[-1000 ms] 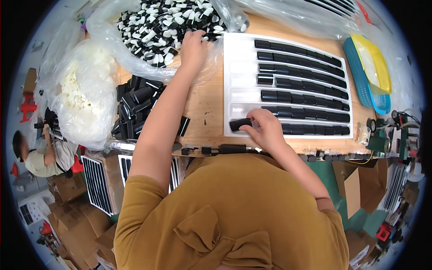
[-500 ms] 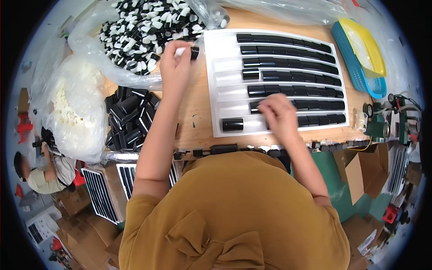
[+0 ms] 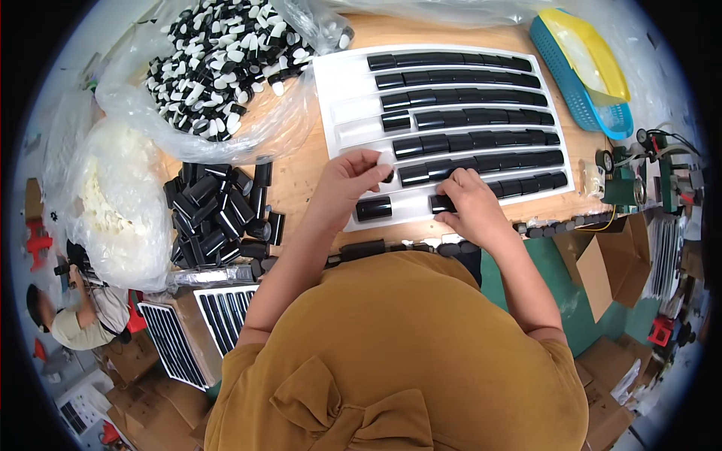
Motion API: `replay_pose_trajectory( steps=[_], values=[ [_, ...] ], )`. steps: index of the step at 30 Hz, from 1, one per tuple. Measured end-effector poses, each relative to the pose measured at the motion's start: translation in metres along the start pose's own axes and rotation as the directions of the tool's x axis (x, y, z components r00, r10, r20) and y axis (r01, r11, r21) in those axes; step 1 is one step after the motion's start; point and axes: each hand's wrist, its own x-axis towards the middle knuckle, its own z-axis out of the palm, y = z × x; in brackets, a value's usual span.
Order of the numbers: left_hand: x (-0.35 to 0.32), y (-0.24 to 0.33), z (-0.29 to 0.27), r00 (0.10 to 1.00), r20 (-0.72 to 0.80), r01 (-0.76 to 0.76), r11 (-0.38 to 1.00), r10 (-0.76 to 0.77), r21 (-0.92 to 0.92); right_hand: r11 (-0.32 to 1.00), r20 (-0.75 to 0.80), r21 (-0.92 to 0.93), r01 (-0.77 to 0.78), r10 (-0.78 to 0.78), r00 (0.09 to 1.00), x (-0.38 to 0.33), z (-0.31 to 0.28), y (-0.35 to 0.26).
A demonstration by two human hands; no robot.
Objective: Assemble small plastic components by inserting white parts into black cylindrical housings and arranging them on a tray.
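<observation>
Head view: left hand (image 3: 340,192), grip pinching white-and-black piece (image 3: 386,161), frame centre; black tube (image 3: 439,204) in white tray (image 3: 331,83), lower right of piece, long axis left-to-right, apparently grasped by nearer right hand (image 3: 474,207).

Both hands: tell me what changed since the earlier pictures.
The left hand took a black-and-white piece from the pile and brought it rightward and nearer the body, to the white tray. The right hand released the black cylinder at the left end of the bottom row and moved right to another black piece. The upper rows and blue basket stayed put.
</observation>
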Motion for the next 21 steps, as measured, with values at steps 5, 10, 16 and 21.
replay_pose_trajectory(
  steps=[5,10,16,21],
  values=[
    [-0.007,-0.004,0.005,0.998,0.058,0.040,0.998,-0.036,-0.058,0.999,0.023,0.042,0.013,-0.014,1.000,0.003,0.000,0.004],
    [-0.011,-0.001,0.016,1.000,0.011,-0.019,1.000,0.020,-0.022,0.780,-0.197,0.623,-0.057,0.226,0.954,0.020,-0.009,-0.009],
    [-0.021,0.008,0.025,0.983,-0.060,-0.174,0.984,0.175,0.022,0.259,-0.101,0.966,0.006,0.353,0.930,0.029,-0.006,-0.029],
    [-0.027,0.021,0.021,0.994,-0.041,-0.104,0.993,0.106,0.056,0.317,-0.077,0.948,-0.029,0.317,0.945,0.025,-0.006,-0.023]
  ],
)
